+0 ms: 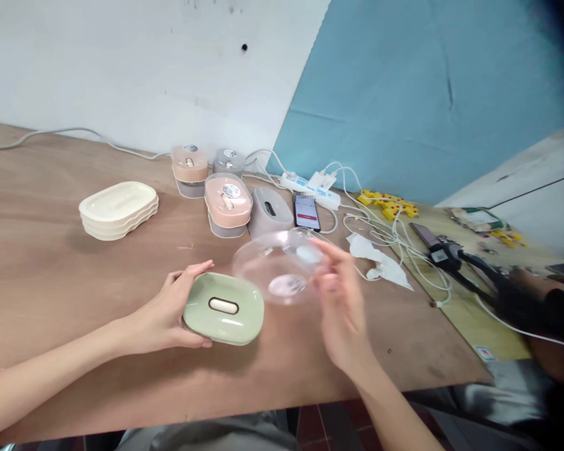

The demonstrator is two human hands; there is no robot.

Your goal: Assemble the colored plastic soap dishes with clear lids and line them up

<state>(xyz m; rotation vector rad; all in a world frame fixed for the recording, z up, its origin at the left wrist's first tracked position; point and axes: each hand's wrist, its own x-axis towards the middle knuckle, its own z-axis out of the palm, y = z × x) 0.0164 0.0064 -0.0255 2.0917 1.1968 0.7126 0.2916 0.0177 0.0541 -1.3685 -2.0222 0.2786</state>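
A green oval soap-dish tray (pixel 224 308) is gripped at its left end by the left hand (pixel 172 310), with the thumb laid along the near edge and the fingers curled over the far edge. The tray is held just above the tabletop (pixel 51 275), near its front edge, with its face tilted toward the camera. Its long axis runs left to right, dipping slightly toward the right, and the slot in its middle lies along the same line.

A clear plastic cover (pixel 278 266) is held by the right hand (pixel 343 313), whose fingers are closed on the cover's right rim; the picture is blurred there, so the exact grip cannot be told. The cover is raised above the tabletop, just beyond and to the right of the green tray, and appears to overlap the tray's right end. Its long axis also lies roughly left to right.

Farther back, a stack of cream trays (pixel 118 209) is seen on the left. Two assembled dishes with peach tops (pixel 228 203) (pixel 189 169) and a grey one (pixel 229 161) are gathered in the middle, and a grey tray (pixel 269 212) lies beside them. A phone (pixel 306 212) rests to the right of these, with a white power strip (pixel 310 188) and its cables behind it. A crumpled white tissue (pixel 380 262) lies to the right of the hands.
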